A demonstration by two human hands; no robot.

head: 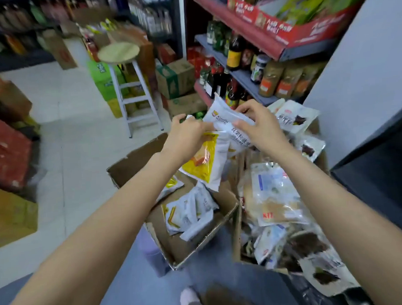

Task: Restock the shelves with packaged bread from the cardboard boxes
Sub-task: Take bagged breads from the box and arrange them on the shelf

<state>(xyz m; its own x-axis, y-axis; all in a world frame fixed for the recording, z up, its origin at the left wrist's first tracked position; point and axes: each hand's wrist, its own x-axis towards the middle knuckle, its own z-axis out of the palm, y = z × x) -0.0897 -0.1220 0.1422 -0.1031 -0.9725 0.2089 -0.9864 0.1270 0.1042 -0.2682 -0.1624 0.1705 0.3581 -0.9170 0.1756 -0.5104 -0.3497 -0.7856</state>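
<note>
I see both hands raised over an open cardboard box (176, 231) with a few bread packets (186, 213) lying in its bottom. My left hand (185, 135) grips a yellow-and-white packet (205, 161) by its top edge, and my right hand (256, 123) pinches a white packet (226, 119) just beside it, the two packets touching. Right of the box sits a heap of other wrapped bread (275, 199), with bottles (233, 51) on the shelves (242, 76) behind and a stool (122, 54) on the tiled floor (62, 112).
</note>
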